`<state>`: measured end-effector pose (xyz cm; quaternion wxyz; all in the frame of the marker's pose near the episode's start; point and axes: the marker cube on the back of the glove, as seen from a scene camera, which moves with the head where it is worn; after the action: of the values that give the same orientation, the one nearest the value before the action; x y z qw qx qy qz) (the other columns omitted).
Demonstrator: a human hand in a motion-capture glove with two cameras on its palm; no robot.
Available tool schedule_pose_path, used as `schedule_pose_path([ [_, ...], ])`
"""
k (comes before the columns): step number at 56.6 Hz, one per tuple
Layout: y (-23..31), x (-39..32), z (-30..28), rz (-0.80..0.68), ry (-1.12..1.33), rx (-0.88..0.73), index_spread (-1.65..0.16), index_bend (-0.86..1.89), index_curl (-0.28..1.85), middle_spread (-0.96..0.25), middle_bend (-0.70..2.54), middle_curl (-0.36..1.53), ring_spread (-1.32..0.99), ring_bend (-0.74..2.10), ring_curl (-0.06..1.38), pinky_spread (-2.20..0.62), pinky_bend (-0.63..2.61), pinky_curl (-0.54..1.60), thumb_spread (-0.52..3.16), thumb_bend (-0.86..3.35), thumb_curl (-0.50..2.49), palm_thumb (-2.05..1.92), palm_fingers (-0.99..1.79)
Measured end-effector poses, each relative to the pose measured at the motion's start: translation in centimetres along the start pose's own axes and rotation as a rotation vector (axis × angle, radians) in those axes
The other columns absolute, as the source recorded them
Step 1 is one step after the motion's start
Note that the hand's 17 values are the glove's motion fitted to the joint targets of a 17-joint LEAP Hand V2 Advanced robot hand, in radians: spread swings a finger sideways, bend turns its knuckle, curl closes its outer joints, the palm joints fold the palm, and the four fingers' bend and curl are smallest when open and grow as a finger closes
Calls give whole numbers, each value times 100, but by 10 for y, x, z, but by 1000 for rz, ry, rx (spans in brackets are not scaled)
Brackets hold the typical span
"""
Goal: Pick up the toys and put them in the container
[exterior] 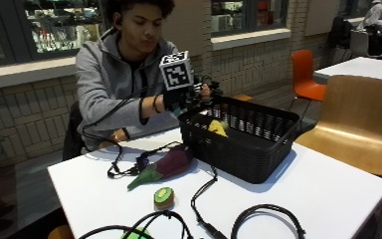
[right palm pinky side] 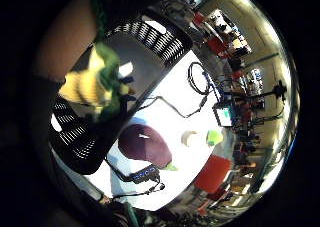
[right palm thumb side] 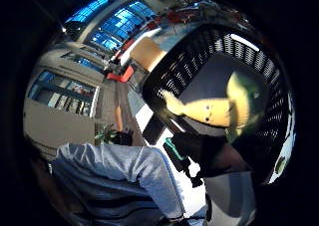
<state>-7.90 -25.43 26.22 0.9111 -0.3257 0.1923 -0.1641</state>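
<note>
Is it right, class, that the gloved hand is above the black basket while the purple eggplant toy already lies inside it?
Not quite. The eggplant toy lies on the white table beside the basket, as the outside view shows. The gloved hand is indeed above the basket.

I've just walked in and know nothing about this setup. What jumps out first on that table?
The big black basket on the white table draws the eye, with the gloved right hand raised over its rim. A yellow corn toy shows inside the basket, just below that hand. Beside the basket lie a purple eggplant toy and, nearer the camera, a kiwi half.
</note>
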Motion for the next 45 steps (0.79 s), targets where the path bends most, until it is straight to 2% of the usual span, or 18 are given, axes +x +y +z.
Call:
schedule_pose_path([
  [6,16,16,-8,46,-45,32,-31,11,52,-7,32,65,-18,23,42,1,60,44,126,-2,34,9,-27],
  [15,52,55,-12,124,-83,12,-30,10,43,-2,24,59,-17,23,41,3,59,41,128,-1,34,10,-8],
  [29,114,114,30,263,-155,-111,-30,10,34,0,23,55,-15,22,41,4,62,40,128,-1,33,12,-7],
  [38,120,114,75,285,-36,-252,-30,12,30,1,20,53,-15,21,40,5,70,41,125,-1,34,15,-4],
  [45,117,118,106,304,-5,-351,-30,2,22,1,18,51,-14,25,41,4,86,45,123,-1,34,16,-11],
])
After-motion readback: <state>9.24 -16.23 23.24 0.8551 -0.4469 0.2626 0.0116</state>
